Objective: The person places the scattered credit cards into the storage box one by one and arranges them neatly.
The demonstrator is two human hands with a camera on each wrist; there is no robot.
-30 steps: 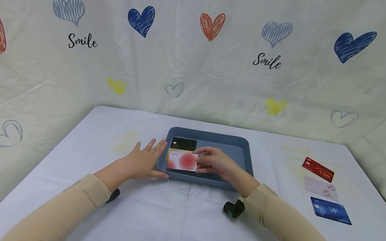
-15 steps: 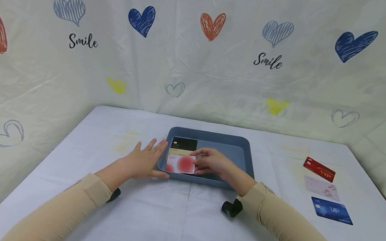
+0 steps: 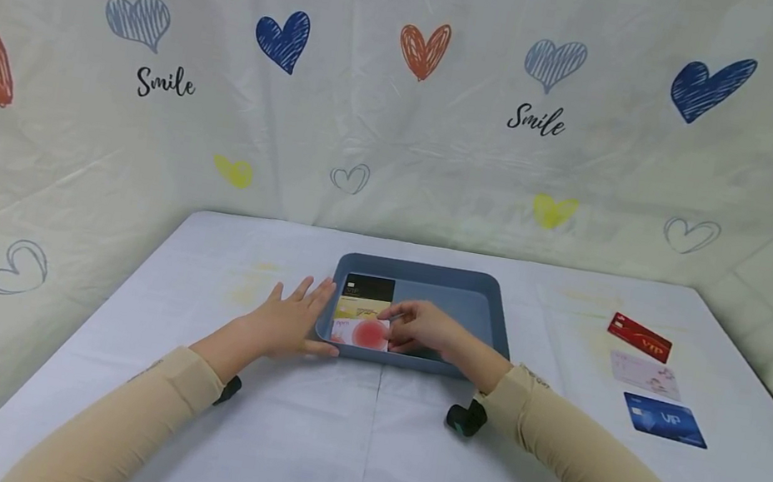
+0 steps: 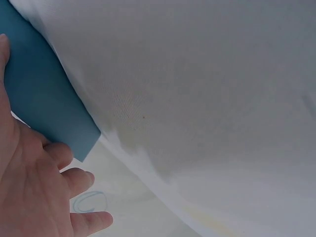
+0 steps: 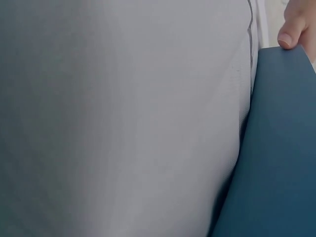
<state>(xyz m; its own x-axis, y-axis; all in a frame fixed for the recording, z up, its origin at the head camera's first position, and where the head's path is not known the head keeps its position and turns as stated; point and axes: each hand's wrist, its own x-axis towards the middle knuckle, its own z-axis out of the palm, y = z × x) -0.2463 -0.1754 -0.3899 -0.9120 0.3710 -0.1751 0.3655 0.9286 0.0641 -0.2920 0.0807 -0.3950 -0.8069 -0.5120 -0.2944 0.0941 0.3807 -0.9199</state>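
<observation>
A blue-grey tray sits on the white-covered table. My left hand touches its left edge with fingers spread; the left wrist view shows that hand's fingers by the tray wall. Inside the tray, my right hand pinches the right edge of a white card with a red circle, which lies low at the tray's front left. Above it are a gold card and a black VIP card. The right wrist view catches only the tray's outer wall and part of my left hand.
On the right of the table lie a red VIP card, a pale pink card and a blue VIP card, one below another. Behind the table hangs a white sheet printed with hearts.
My right hand has moved the white card with the red circle down towards the tray's front wall, uncovering more of the gold card. The left hand stays where it was.
</observation>
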